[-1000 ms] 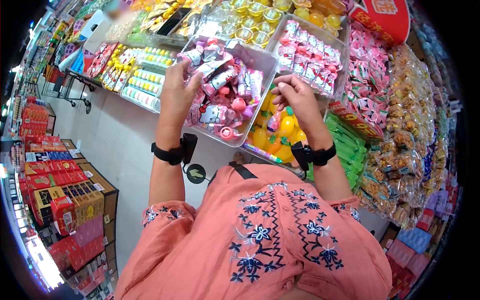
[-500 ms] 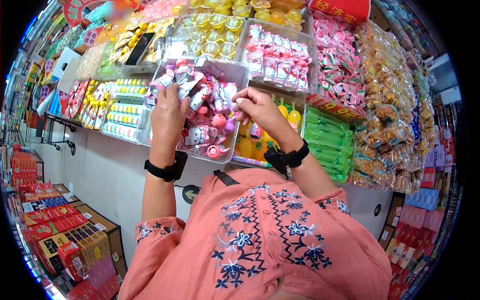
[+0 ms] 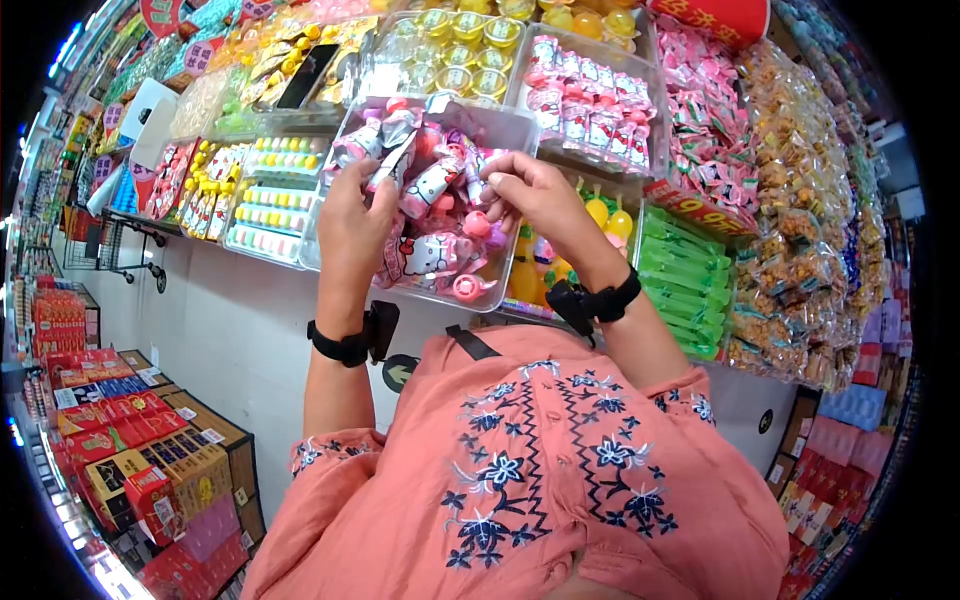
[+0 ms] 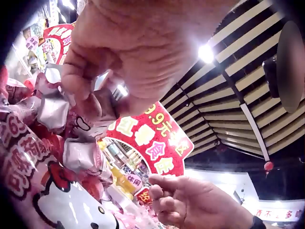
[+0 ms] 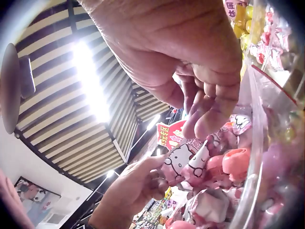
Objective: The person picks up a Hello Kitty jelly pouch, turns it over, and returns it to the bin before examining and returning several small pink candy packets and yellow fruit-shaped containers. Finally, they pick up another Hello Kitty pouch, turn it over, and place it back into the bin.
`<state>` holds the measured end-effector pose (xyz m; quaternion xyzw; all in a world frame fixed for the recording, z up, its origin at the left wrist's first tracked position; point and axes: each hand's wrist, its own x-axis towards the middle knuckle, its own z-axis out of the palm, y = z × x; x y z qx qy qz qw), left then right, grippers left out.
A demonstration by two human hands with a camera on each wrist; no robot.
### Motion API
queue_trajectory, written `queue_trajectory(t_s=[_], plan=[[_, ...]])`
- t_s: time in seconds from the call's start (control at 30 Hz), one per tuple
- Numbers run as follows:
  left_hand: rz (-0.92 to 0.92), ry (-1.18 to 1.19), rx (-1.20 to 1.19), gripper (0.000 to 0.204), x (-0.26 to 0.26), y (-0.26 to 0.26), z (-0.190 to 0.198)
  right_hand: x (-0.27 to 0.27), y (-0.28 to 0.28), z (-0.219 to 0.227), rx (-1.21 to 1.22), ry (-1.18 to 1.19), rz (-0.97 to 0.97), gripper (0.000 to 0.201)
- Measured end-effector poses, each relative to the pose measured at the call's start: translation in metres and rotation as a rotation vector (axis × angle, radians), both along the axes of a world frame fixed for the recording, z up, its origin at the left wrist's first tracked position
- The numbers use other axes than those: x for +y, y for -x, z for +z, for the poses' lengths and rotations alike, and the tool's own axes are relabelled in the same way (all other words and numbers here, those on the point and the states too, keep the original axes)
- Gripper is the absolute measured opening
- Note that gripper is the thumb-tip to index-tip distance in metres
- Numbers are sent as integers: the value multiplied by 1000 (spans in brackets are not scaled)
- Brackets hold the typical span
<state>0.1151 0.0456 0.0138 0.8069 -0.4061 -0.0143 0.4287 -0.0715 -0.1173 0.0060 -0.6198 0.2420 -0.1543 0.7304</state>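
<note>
In the head view a clear plastic bin (image 3: pixel 500 125) holds a jumble of pink spouted pouches (image 3: pixel 436 256) printed with a white cartoon cat. My left hand (image 3: pixel 352 222) is over the bin's left side, pinching one pink pouch (image 5: pixel 178 160) between thumb and fingers. That pouch lies tilted among the others and is partly covered by the hand in the left wrist view. My right hand (image 3: pixel 545 203) hovers at the bin's right side, fingers loosely bent and nothing visible in them. Its fingertips (image 5: pixel 202 126) are close over the pouches, near a round pink cap (image 5: pixel 236 163).
Yellow mango-shaped packs (image 3: pixel 598 212) and green packets (image 3: pixel 682 285) lie to the right. Another bin of cat-printed pouches (image 3: pixel 590 105) stands behind, beside yellow jelly cups (image 3: pixel 455 55). Left is a tray of coloured candies (image 3: pixel 270 200). Boxed goods (image 3: pixel 150 460) stand at lower left.
My right hand has come in from outside the bin's right edge to over its pouches. My left hand stays at the left side, now pinching a pouch. The head view has shifted slightly.
</note>
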Motion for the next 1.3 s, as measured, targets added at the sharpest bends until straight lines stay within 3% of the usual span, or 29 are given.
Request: queue_trajectory(t_s=[0.03, 0.23, 0.37, 0.47, 0.63, 0.73, 0.77, 0.9, 1.03, 1.3], plan=[[1, -5, 68, 34, 3, 0, 0, 3, -4, 3, -10, -13, 6, 24], [-9, -224, -353, 40, 6, 15, 15, 10, -25, -1, -47, -47, 85, 26], [48, -77, -271, 38, 2, 5, -2, 14, -26, -3, -30, -35, 98, 29], [88, -74, 171, 36, 16, -10, 3, 9, -23, -5, -25, -58, 91, 36], [-29, 181, 764, 26, 30, 7, 41, 9, -22, 14, -151, -71, -20, 54], [-72, 209, 883, 31, 22, 29, 49, 9, -22, 25, -271, 19, -66, 58], [-132, 181, 938, 32, 21, 29, 45, 5, -25, 21, -300, 112, -107, 50], [-233, 185, 1082, 34, 8, 47, 38, -6, -9, 31, -237, -36, -127, 36], [-341, 201, 1198, 37, -4, 59, 31, -18, 4, 29, -309, -229, -158, 35], [-435, 257, 1392, 33, -35, 90, 15, -34, 38, 24, -382, -385, -216, 37]])
